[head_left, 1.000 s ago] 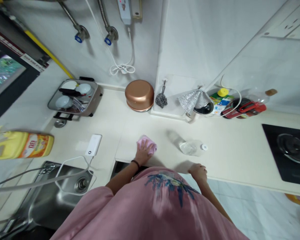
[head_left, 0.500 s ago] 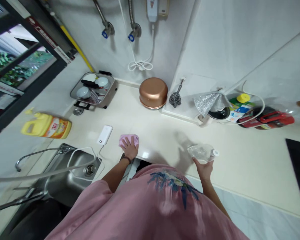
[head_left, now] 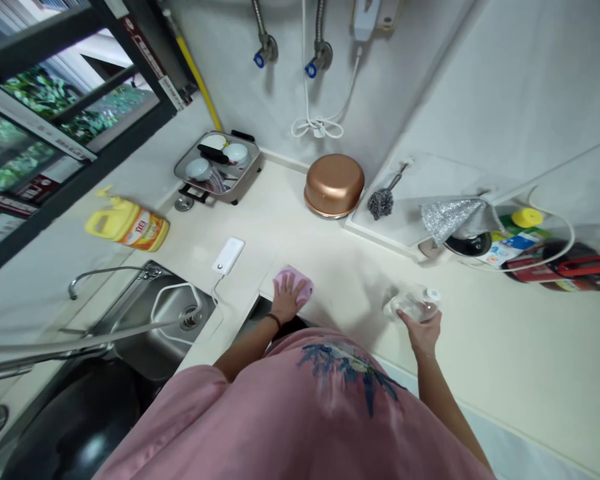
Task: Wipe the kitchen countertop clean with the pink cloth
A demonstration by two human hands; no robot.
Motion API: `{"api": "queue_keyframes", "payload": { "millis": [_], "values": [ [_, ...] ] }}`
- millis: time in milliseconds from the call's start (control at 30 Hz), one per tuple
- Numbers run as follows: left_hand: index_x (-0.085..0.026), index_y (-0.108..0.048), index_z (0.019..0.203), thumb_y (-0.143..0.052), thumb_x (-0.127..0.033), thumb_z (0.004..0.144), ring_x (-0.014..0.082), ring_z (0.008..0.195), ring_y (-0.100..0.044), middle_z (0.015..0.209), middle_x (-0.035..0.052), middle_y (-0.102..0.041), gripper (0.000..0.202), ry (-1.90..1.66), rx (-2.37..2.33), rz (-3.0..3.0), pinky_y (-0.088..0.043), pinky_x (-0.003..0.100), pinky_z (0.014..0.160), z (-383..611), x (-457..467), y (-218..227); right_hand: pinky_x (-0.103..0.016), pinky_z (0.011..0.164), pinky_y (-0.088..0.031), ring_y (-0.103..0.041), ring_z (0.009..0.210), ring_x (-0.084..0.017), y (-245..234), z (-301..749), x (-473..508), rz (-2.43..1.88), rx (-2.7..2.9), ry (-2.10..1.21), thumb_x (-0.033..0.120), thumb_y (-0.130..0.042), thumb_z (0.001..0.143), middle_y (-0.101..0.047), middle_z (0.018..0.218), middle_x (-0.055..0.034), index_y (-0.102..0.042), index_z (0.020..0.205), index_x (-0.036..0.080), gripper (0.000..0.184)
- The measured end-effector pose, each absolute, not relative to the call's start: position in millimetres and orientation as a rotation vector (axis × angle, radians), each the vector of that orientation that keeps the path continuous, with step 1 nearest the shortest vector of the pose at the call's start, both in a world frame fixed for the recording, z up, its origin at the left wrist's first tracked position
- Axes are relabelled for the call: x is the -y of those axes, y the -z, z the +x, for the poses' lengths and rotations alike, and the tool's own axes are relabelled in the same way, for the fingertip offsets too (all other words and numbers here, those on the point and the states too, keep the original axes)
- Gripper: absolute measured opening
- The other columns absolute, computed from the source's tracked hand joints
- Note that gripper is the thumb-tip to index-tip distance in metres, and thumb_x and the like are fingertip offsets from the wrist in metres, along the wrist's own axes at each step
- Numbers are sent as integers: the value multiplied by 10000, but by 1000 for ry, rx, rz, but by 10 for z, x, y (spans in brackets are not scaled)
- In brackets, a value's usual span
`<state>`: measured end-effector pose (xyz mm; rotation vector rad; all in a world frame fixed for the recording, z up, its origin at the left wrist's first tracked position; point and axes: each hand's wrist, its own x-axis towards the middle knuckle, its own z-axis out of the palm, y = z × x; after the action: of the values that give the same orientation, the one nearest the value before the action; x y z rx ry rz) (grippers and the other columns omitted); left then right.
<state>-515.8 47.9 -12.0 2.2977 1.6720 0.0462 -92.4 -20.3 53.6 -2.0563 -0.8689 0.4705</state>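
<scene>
My left hand (head_left: 286, 298) lies flat, fingers spread, on a pink cloth (head_left: 300, 285) near the front edge of the cream countertop (head_left: 505, 333). My right hand (head_left: 421, 331) grips a clear plastic bottle (head_left: 413, 306) with a white cap, held tilted just above the counter. A pink garment with a blue print fills the bottom of the view.
A steel sink (head_left: 145, 327) with a tap sits at the left, a white power bank (head_left: 229, 255) and a yellow detergent bottle (head_left: 127, 225) near it. Further back stand a dish rack (head_left: 217, 168), a copper pot (head_left: 334, 185), a steel scourer (head_left: 380, 203) and cluttered bottles (head_left: 530, 247) at right.
My right hand rose from the counter edge, took hold of the clear bottle and lifted it. The left hand stayed flat on the pink cloth. The view swung left.
</scene>
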Motion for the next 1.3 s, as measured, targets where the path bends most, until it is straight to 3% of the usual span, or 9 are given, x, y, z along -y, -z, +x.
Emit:
{"api": "queue_keyframes", "payload": {
  "millis": [167, 300, 533, 633, 767, 867, 1000, 1133, 1300],
  "values": [
    [-277, -294, 1607, -470, -540, 971, 416, 1553, 23, 1706, 129, -38, 711, 48, -1946, 2058, -48, 684, 1200, -5603, -699, 63, -405, 915, -535, -662, 993, -255, -786, -1276, 157, -1880, 1066, -1164, 506, -857, 546, -723, 1102, -79, -583, 1326, 175, 890],
    [-266, -259, 1617, -440, -529, 981, 422, 1551, 39, 1707, 129, 0, 711, 57, -2003, 1990, -63, 700, 1190, -5671, -773, 67, -359, 830, -538, -676, 912, -246, -923, -1798, -72, -1792, 1215, -1667, 435, -811, 615, -762, 953, -44, -693, 1186, 164, 643],
    [-254, -254, 1620, -451, -532, 974, 419, 1550, 54, 1706, 138, 4, 730, 35, -2018, 1978, -57, 696, 1191, -5647, -753, 79, -252, 554, -430, -579, 599, -151, -912, -2266, -400, -1819, 1271, -1944, 447, -781, 652, -690, 671, -3, -740, 930, 147, 411],
    [-213, -207, 1631, -444, -566, 967, 418, 1550, 59, 1702, 160, -10, 788, 20, -2061, 1934, -53, 697, 1191, -5650, -743, 74, -246, 550, -422, -577, 612, -149, -924, -2202, -377, -1843, 1233, -1888, 472, -778, 664, -693, 685, -13, -735, 917, 148, 413],
    [-159, -148, 1638, -419, -571, 971, 424, 1547, 61, 1693, 196, -22, 829, 2, -2093, 1882, -47, 708, 1183, -5611, -759, 74, -311, 748, -518, -657, 855, -219, -947, -1995, -232, -1761, 1214, -1800, 485, -781, 652, -755, 934, -44, -715, 1040, 173, 502],
    [-150, -127, 1639, -419, -552, 970, 446, 1539, 74, 1688, 210, 0, 833, 10, -2107, 1836, -43, 735, 1164, -5527, -831, 82, -375, 896, -520, -656, 988, -252, -908, -1792, -69, -1707, 1144, -1625, 468, -819, 609, -738, 1050, -66, -648, 1158, 178, 644],
    [-167, -133, 1640, -452, -523, 962, 465, 1529, 101, 1688, 206, 33, 829, 0, -2051, 1888, -18, 754, 1148, -5246, -969, 115, -398, 935, -521, -643, 1002, -235, -782, -1464, 205, -1766, 967, -1239, 419, -878, 525, -674, 1136, -72, -526, 1276, 205, 857],
    [-210, -220, 1629, -527, -508, 934, 478, 1527, 95, 1696, 182, 11, 816, -70, -1750, 2149, 5, 754, 1148, -4694, -932, 174, -427, 937, -528, -627, 1010, -235, -640, -1122, 489, -1885, 792, -788, 478, -872, 516, -632, 1159, -77, -479, 1279, 209, 899],
    [-269, -326, 1595, -590, -491, 907, 423, 1553, 1, 1700, 144, -121, 770, -129, -1073, 2544, 4, 702, 1186, -3963, -503, 254, -462, 1036, -484, -592, 1158, -264, -476, -837, 720, -1924, 597, -492, 542, -863, 535, -569, 1304, -121, -425, 1306, 194, 952]
  ]
}}
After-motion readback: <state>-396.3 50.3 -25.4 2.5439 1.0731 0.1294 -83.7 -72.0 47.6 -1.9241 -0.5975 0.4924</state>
